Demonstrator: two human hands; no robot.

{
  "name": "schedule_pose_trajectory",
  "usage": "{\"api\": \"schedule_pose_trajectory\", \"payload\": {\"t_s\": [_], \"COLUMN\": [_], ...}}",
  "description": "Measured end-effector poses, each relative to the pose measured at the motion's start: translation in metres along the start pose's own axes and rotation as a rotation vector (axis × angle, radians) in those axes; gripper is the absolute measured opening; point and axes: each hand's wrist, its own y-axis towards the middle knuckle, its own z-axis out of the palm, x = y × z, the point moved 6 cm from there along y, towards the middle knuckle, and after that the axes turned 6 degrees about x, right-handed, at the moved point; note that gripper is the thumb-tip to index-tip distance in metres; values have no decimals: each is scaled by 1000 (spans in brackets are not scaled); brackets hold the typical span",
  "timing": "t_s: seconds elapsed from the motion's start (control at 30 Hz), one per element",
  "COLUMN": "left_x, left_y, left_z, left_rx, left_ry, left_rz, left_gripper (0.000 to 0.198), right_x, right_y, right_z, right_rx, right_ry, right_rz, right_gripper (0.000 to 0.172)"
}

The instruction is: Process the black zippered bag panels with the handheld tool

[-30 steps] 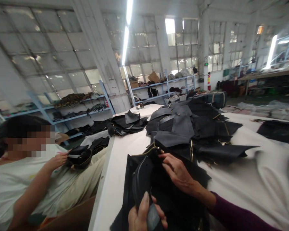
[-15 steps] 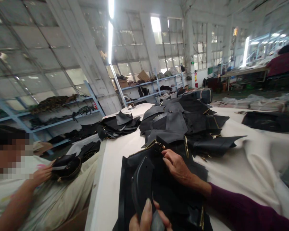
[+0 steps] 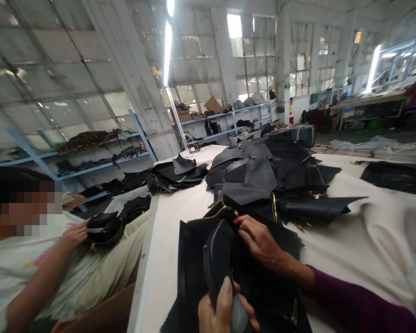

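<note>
Pinching a curved black panel with the left hand, thumb upright against the panel and fingers closed behind it, clamped firm, and a dull grey tab poking out just beside the thumb. Resting the right hand on the same black leather bag piece, fingers together and curled over a fold just beside a gold zipper; whether gripping or only touching, impossible to tell. Running back from that wrist, a burgundy sleeve reaching in from the lower right corner.

Lying under both hands, the bag piece sits at the near edge of a white cloth-covered table. Just beyond the hands and touching the piece, a heaped pile of black leather panels with brass-coloured zips, and further along, a smaller stack of black pieces. Off to the right and well apart, more black leather.

Seated at the left, a co-worker's hand touching a rounded black bag part with gold trim, held low over beige trousers. Far behind, light blue shelves loaded with cardboard boxes and bundles, below tall factory windows.
</note>
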Motion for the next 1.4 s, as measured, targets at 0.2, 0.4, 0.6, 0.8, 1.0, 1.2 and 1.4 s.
{"api": "schedule_pose_trajectory", "payload": {"t_s": [0.2,0.4,0.6,0.8,1.0,1.2,1.4], "left_x": [-1,-2,-2,0,4,7,10], "left_y": [3,1,0,3,6,6,8], "left_z": [-9,-6,-7,-7,-9,-7,-6], "left_rx": [-70,-62,-80,-43,-56,-38,-7], "left_ry": [1,-9,28,20,26,18,22], "left_rz": [-7,25,27,22,2,-23,-29], "left_gripper": [54,55,56,56,55,55,55], "right_x": [-92,-120,-98,-80,-73,-65,-63], "right_y": [16,14,8,0,-2,0,-3], "right_z": [-56,-64,-35,-34,-34,-20,-22], "right_rx": [-196,-114,101,279,356,359,343], "right_ry": [-182,-394,-649,-881,-980,-991,-990], "right_rz": [412,582,516,503,480,446,484], "right_gripper": [23,25,30,34,33,36,38]}}
